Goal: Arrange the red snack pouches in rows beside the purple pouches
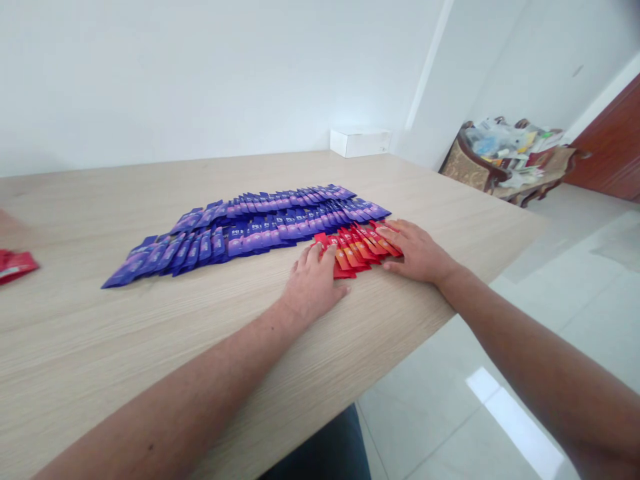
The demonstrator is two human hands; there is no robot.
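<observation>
A short overlapping row of red and orange sachets lies on the wooden table between my two hands. My left hand rests at the row's left end, its fingers spread over the edge of the sachets and its thumb on the tabletop. At the right end, my right hand lies with fingers extended across the last sachets, thumb apart. Neither hand is closed around anything. Just behind, two long overlapping rows of purple-blue sachets stretch to the left. Parts of the end red sachets are covered by my fingers.
Red packets lie at the table's left edge, below a blurred bit of skin, seemingly another person's. A white box stands against the wall. A carved bench piled with bags is beyond the table's right edge.
</observation>
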